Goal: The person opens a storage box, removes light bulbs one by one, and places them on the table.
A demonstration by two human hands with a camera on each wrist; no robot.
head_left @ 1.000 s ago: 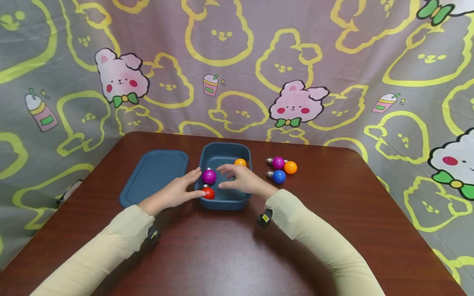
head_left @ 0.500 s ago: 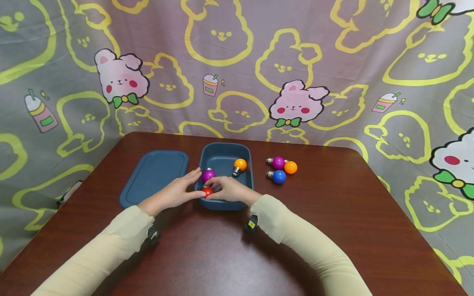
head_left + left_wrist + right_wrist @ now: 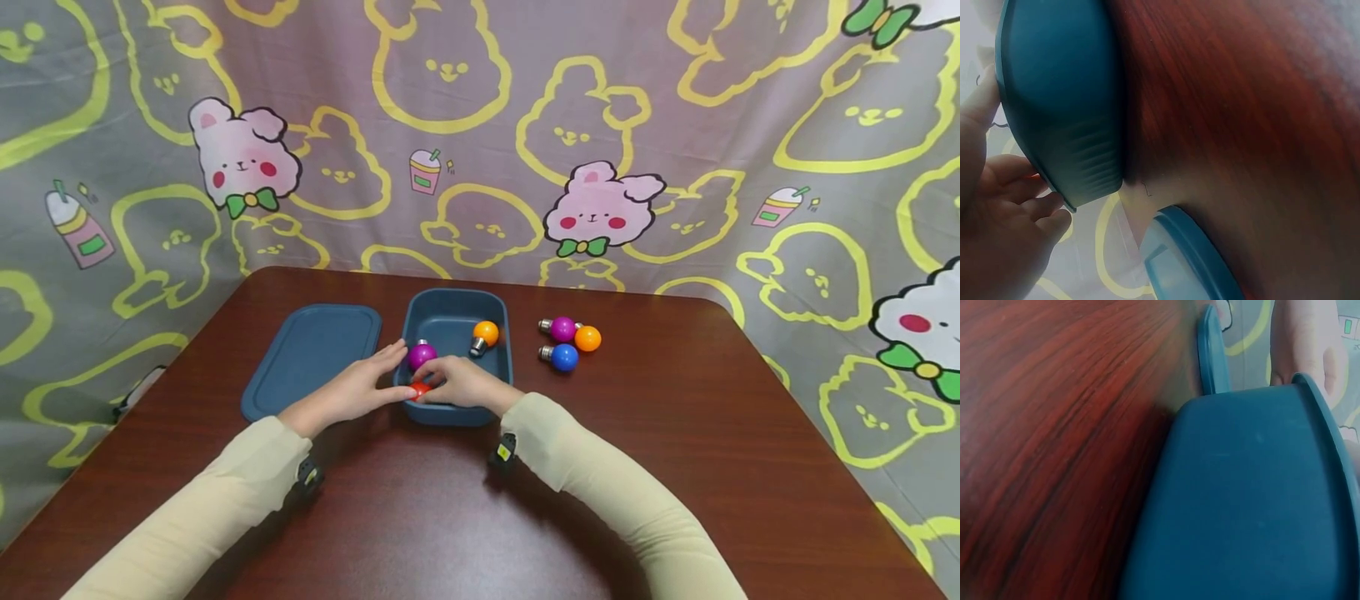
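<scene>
- The right hand (image 3: 468, 385) reaches over the box's near rim, thumb and fingers drawn narrow around the red bulb (image 3: 418, 389); the wall hides this pinch from both wrist views.
- The left hand (image 3: 366, 385) is spread wide at the box's left rim, fingers fairly straight; its thumb tip is just beside the red bulb, and whether they touch I cannot tell.
- The red bulb is in the box (image 3: 459, 417), at the near left corner. Its globe is probably slick, so pinch it at its widest, lightly, and move it slowly.
- Light pressure from the left hand should stop the box sliding; that thumb is best kept out of the bulb's way.
- Just behind sits the purple bulb (image 3: 422, 355), easily nudged. The orange bulb (image 3: 487, 333) is over by the right wall; the box floor between them gives room.
- The near and left walls are the edges to clear: go straight up before sideways.
- Left of the box lies the lid (image 3: 318, 354); right of it, three loose bulbs (image 3: 565, 357).
- The widest room for the forearms is on the near part of the table (image 3: 405, 517).
</scene>
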